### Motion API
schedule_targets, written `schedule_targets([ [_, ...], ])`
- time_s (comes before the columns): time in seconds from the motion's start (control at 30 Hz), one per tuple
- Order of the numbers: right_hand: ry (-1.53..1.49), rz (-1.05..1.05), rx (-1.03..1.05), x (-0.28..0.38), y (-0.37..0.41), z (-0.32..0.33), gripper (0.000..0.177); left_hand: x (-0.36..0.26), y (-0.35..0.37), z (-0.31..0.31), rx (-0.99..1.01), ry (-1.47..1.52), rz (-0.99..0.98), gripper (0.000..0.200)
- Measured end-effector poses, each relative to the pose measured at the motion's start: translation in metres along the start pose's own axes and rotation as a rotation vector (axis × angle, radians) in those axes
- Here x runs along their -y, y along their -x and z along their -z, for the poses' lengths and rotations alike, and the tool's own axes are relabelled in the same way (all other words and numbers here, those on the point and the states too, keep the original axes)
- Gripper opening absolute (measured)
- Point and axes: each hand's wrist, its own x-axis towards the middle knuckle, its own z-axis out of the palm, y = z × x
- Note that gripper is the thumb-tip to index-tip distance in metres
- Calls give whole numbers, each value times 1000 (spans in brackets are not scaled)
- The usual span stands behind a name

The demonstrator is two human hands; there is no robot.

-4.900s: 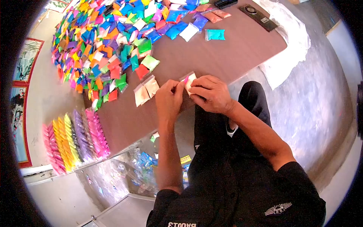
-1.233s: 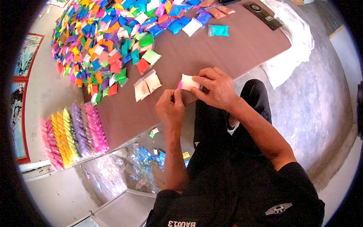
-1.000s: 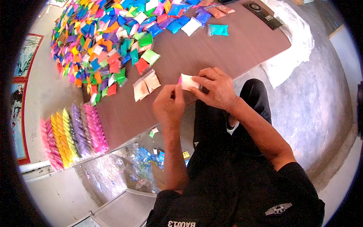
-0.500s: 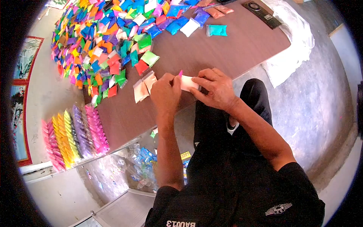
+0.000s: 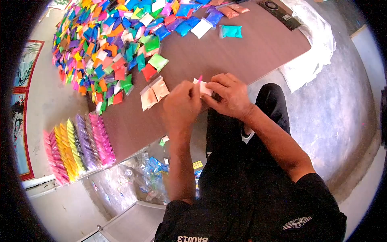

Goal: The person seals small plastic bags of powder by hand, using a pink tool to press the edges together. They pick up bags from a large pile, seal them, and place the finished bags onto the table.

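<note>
Framed pictures (image 5: 19, 127) run down the left edge, against a pale wall, and strips of colored bags (image 5: 82, 141) sit lower left by the brown table (image 5: 242, 58). Huge heap (image 5: 109, 46) of little bags fills the upper left, all sorts of colors, with two peach bags (image 5: 148, 98) lying near the middle. Next along is the left hand (image 5: 181, 103), kinda blurry, fingers curled in by a pink bit (image 5: 200, 80); can't tell if it's actually pinching it. That pink bit is right at the pale bag (image 5: 206, 89), mid-frame, gripped by the right hand (image 5: 234, 96) between thumb and fingers. If you ask me, good form is right hand steady, light pinch so the bag doesn't crush, with small left-finger moves close to the edge. Pose-wise, the left forearm comes nearly straight up from the bottom, while the right one slants in from lower right, back of the hand up.
</note>
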Motion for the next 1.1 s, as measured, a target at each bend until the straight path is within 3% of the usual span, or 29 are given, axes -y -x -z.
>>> schedule_targets([
  [0.4, 3, 7, -26, 1, 0, 3, 25, 19, -24, -8, 30, -197, -111, 29],
  [0.6, 0, 21, -44, -1, 1, 1, 25, 3, -15, -4, 101, -20, -54, 27],
  [0.9, -1, 18, -35, -2, 1, -1, 24, 14, -25, -4, 110, -232, -88, 23],
  [1.1, 1, 34, -49, -3, 2, 0, 25, 16, -19, -5, 35, -126, -48, 27],
])
